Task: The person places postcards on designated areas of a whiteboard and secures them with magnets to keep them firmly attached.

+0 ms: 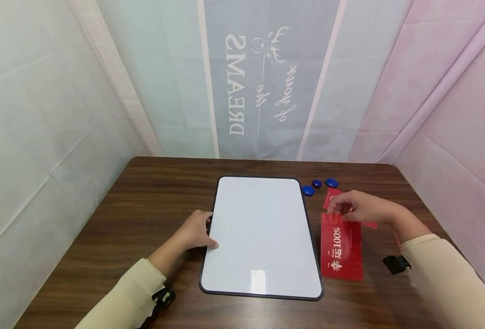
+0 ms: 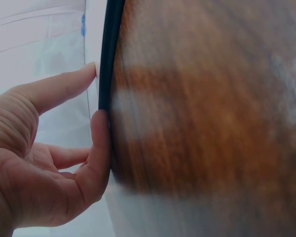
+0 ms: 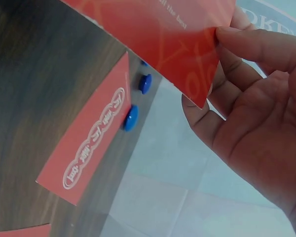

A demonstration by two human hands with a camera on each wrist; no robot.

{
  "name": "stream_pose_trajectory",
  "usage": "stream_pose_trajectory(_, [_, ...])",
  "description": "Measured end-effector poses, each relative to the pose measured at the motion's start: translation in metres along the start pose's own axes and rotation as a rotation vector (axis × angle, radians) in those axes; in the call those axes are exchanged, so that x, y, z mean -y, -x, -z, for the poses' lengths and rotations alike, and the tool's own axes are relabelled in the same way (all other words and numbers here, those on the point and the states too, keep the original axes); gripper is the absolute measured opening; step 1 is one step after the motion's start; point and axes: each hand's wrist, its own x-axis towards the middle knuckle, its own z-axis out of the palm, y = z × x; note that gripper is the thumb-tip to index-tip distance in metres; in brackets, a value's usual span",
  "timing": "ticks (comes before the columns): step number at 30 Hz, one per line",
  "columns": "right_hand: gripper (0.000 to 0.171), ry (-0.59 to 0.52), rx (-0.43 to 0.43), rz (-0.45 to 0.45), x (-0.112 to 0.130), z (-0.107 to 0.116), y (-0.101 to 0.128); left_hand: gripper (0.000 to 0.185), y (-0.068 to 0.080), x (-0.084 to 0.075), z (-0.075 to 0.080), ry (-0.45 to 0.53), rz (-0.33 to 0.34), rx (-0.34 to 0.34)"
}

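Observation:
A white board with a dark frame (image 1: 263, 237) lies flat on the wooden table. My left hand (image 1: 195, 230) rests at its left edge, thumb over the white face and other fingers against the frame. In the left wrist view, that hand (image 2: 54, 163) touches the dark frame edge (image 2: 108, 59). My right hand (image 1: 361, 210) pinches the top edge of a red envelope (image 1: 342, 251), printed in white and gold, to the right of the board. Thumb and fingers of the right hand (image 3: 261, 94) grip a corner of the envelope (image 3: 172, 39), which is raised above the table.
Several blue round magnets (image 1: 308, 190) lie near the board's upper right corner. Another red envelope (image 1: 330, 195) with white print lies partly under the right hand, and more red paper (image 1: 398, 240) shows by the right forearm. Fabric walls (image 1: 259, 91) stand behind and beside the table (image 1: 144, 201).

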Motion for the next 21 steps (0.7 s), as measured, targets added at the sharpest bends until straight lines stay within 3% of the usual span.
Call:
stream_pose_trajectory(10, [0.032, -0.113, -0.003, -0.019, 0.008, 0.011, 0.006, 0.096, -0.001, 0.001, -0.001, 0.013, 0.002, -0.001])
stream_pose_trajectory(15, [0.034, -0.116, 0.0, -0.025, 0.01, 0.015, 0.007, 0.095, 0.0, 0.0, 0.001, 0.018, 0.008, -0.003])
stream_pose_trajectory(21, [0.032, -0.096, -0.004, 0.001, 0.011, 0.018, 0.009, 0.093, 0.001, -0.002, 0.0, 0.005, -0.029, -0.01])
